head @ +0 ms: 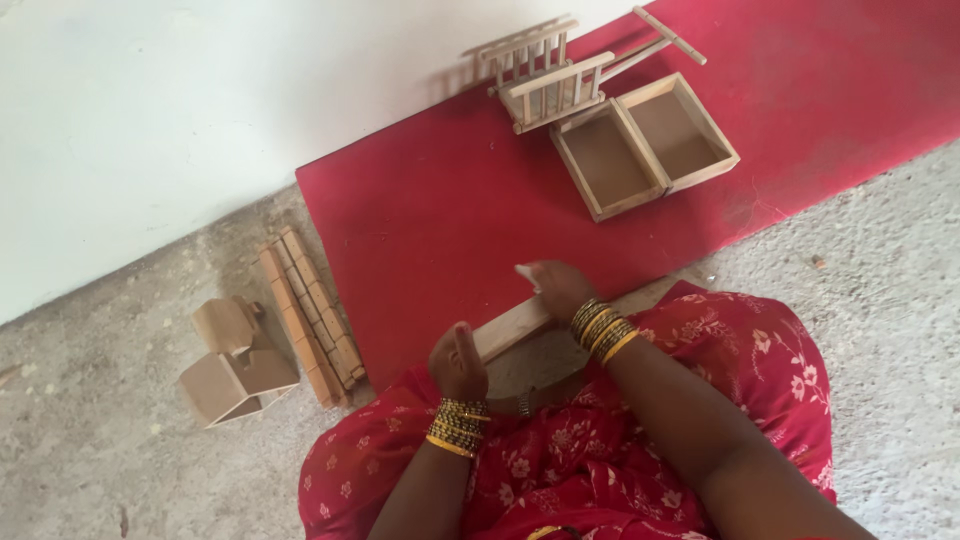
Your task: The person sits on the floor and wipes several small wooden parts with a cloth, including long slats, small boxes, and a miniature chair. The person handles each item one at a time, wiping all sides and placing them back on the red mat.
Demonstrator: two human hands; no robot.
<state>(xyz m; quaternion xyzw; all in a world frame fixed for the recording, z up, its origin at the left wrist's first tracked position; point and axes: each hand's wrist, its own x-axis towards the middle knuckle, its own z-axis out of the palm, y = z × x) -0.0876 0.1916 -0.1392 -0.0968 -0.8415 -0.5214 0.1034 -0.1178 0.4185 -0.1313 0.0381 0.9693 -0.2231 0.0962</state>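
Observation:
My left hand grips the near end of a flat wooden strip that lies across my lap and the edge of the red mat. My right hand rests on the far end of the same strip, with a small pale piece pinched at its fingertips. Gold and dark bangles circle both wrists. My red flowered clothing fills the bottom of the view.
Two joined open wooden boxes lie on the mat, with slatted wooden frames behind them against the white wall. On the grey floor at left lie a bundle of wooden strips and small wooden boxes.

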